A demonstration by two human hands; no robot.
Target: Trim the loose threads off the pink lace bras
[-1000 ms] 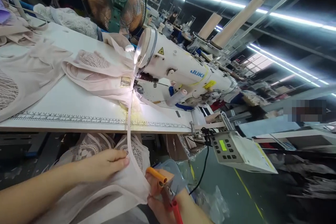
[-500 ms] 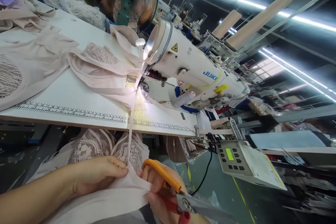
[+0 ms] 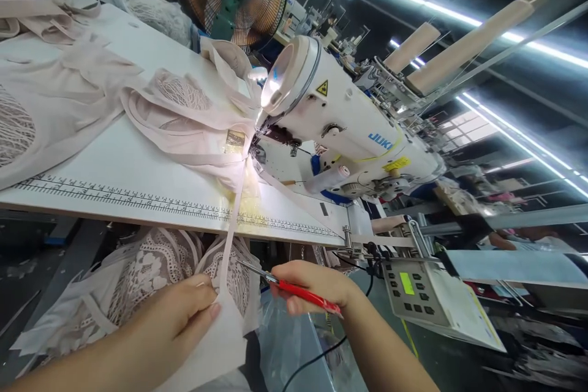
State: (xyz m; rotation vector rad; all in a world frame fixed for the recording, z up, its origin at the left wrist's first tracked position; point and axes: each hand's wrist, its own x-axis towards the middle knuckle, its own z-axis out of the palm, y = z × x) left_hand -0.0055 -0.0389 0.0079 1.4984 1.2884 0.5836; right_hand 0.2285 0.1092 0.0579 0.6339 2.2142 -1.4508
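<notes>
Left hand [image 3: 181, 312]: lower left, thumb and fingers pinching cloth [image 3: 220, 343].
Cloth: bottom centre, pale, plain.
Strip [image 3: 232, 229]: left of centre, pale, narrow, straight from sewing machine [image 3: 353, 116] to cloth.
Scissors [image 3: 294, 290]: lower centre, red handle, tips near strip.
Right hand [image 3: 319, 282]: lower centre, gripping scissors, forearm angling up from bottom right.

- White tabletop [image 3: 105, 162], a ruler [image 3: 114, 197] along its front edge
- Sewing machine [image 3: 344, 110] standing on it
- Crumpled pale garment [image 3: 172, 135] beside the machine
- Loose garments [image 3: 78, 98] farther left
</notes>
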